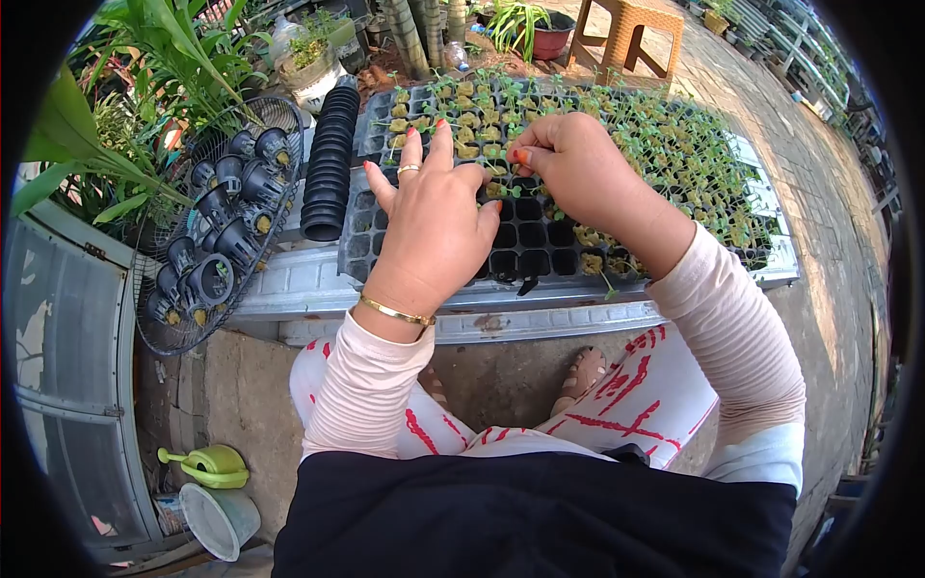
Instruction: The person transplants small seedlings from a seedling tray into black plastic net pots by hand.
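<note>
A person's left hand (434,222) lies open, fingers spread, flat on a black seedling tray (530,236) that sits on a low ledge in front of them. The right hand (573,169) is curled just beside it, fingertips pinched together above the tray's middle cells; whether they grip a seedling cannot be told. A stack of black pots (328,164) lies left of the tray, beside a wire basket (154,318) of pots.

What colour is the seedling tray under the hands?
The seedling tray is black; head view shows it best.
</note>
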Motion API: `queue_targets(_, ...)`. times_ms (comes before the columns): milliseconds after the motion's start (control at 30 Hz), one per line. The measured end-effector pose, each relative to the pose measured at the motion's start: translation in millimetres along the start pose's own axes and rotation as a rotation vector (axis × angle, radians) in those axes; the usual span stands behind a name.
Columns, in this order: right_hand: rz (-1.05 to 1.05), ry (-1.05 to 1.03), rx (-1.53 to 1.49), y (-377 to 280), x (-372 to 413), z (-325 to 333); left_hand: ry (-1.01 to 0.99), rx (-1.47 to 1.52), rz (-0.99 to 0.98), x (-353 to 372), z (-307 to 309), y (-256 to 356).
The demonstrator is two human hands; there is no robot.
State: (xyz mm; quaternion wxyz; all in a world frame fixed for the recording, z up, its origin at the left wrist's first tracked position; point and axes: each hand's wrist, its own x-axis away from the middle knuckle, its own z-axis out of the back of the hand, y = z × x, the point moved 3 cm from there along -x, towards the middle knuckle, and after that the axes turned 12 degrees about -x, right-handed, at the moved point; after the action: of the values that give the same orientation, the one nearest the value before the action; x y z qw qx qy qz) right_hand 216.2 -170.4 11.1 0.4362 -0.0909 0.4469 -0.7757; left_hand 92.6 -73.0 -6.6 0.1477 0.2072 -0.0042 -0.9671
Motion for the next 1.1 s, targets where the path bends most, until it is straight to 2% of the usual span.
queue_targets(200,-0.07,-0.058,-0.072,2,-5,-5,0.0,0.014,0.015,0,0,0)
queue_targets(300,-0.184,-0.118,-0.163,2,-5,-5,-0.012,0.02,0.022,-1,0,0)
queue_targets(367,-0.273,-0.071,-0.408,11,-5,-6,-0.023,0.018,0.026,-1,0,0)
queue_targets(467,-0.311,-0.082,-0.431,6,0,-1,-0.025,0.024,0.03,-1,-2,-1)
queue_targets(700,-0.318,-0.021,-0.498,9,2,0,-0.011,0.042,0.036,-2,-3,-1)
queue_targets(800,-0.262,-0.005,-0.419,9,1,0,-0.009,0.034,0.035,-2,-3,-1)
queue_targets(867,-0.052,-0.05,-0.087,5,-2,0,-0.014,0.024,0.033,-2,-3,0)
queue_targets(967,-0.082,-0.098,-0.056,5,-4,-7,-0.029,0.015,0.033,-2,-2,0)
queue_targets(1000,-0.082,-0.097,-0.056,5,-4,-7,-0.032,0.019,0.036,-2,-1,0)
queue_targets(1067,-0.22,-0.072,-0.357,9,-4,-8,-0.034,0.023,0.04,-2,-1,0)
queue_targets(1100,-0.219,-0.072,-0.357,9,-4,-8,-0.029,0.029,0.045,-2,-2,-1)
